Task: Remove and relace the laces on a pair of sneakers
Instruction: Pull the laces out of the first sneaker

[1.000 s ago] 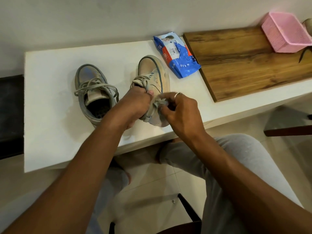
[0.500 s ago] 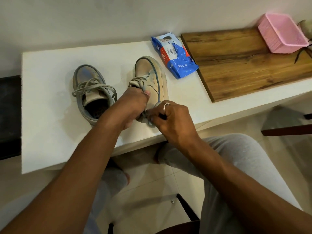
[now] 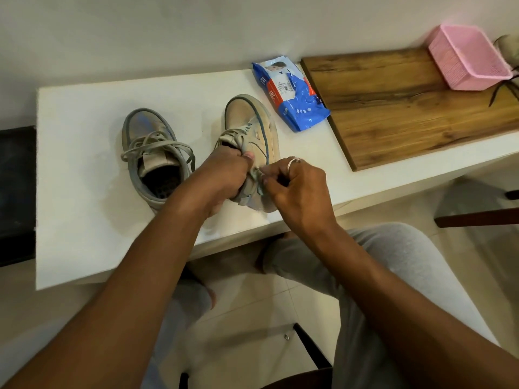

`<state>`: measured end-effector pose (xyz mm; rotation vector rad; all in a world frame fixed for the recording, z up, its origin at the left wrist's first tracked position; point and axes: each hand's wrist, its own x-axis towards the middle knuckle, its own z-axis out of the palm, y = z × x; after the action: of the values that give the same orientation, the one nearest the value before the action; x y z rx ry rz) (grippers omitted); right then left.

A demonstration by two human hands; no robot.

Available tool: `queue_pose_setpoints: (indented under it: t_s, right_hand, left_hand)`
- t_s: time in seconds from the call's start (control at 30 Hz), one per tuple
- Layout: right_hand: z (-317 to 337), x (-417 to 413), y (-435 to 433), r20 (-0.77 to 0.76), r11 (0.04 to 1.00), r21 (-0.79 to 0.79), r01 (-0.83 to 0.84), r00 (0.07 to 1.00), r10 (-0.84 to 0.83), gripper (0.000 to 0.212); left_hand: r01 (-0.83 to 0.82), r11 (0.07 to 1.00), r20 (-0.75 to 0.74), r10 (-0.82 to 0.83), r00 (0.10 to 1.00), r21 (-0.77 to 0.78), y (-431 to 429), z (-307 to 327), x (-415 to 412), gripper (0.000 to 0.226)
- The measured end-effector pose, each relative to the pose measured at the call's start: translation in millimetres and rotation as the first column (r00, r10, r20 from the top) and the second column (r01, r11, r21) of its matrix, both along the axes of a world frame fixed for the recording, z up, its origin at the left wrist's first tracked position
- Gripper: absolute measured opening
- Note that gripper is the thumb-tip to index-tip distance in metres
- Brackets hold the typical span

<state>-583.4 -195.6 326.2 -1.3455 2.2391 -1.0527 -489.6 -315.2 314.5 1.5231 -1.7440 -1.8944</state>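
Note:
Two grey-beige sneakers stand on the white table, toes pointing away from me. The left sneaker stands alone with its laces loose over the tongue. My left hand grips the right sneaker around its collar and tongue, thumb on the side panel. My right hand, a ring on one finger, pinches the lace beside the upper eyelets on the shoe's right side. The heel of this shoe is hidden under my hands.
A blue wipes pack lies just behind the right sneaker. A wooden board covers the table's right part, with a pink basket at its far end. A dark chair stands at the right; my grey-trousered knees are below the table edge.
My right hand first dropped toward the heel with the lace, then rose again to the shoe's right side. My left hand kept its grip on the collar.

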Motion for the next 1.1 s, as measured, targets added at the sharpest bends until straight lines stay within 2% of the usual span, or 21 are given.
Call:
queue_pose_setpoints:
  t_s: [0.13, 0.3, 0.43, 0.57, 0.9, 1.1]
  right_hand:
    - [4, 3, 4, -0.016, 0.987, 0.047, -0.153, 0.988, 0.154, 0.018]
    - [4, -11, -5, 0.097, 0.998, 0.063, 0.027, 0.995, -0.033, 0.015]
    - [0, -1, 1, 0.107, 0.993, 0.113, -0.026, 0.994, 0.014, 0.014]
    - [2, -8, -7, 0.115, 0.993, 0.112, 0.038, 0.992, -0.051, 0.01]
    - [-1, -40, -64, -0.059, 0.997, 0.052, 0.062, 0.997, -0.059, 0.013]
    - [6, -51, -80, -0.136, 0.986, 0.152, -0.062, 0.987, 0.083, 0.018]
  left_hand:
    - [-0.049, 0.998, 0.048, 0.047, 0.998, 0.043, -1, 2, 1, 0.038]
    - [-0.026, 0.999, 0.069, 0.024, 0.997, 0.022, 1, 3, 1, 0.067]
    - [-0.022, 0.999, 0.115, 0.027, 0.993, -0.049, 5, 5, 3, 0.062]
    - [0.034, 0.994, 0.151, -0.018, 0.988, -0.101, 4, 6, 2, 0.063]
    - [0.131, 0.983, 0.136, -0.113, 0.984, -0.127, 7, 13, 1, 0.059]
    - [0.095, 0.987, 0.151, -0.074, 0.986, -0.132, 8, 11, -1, 0.055]
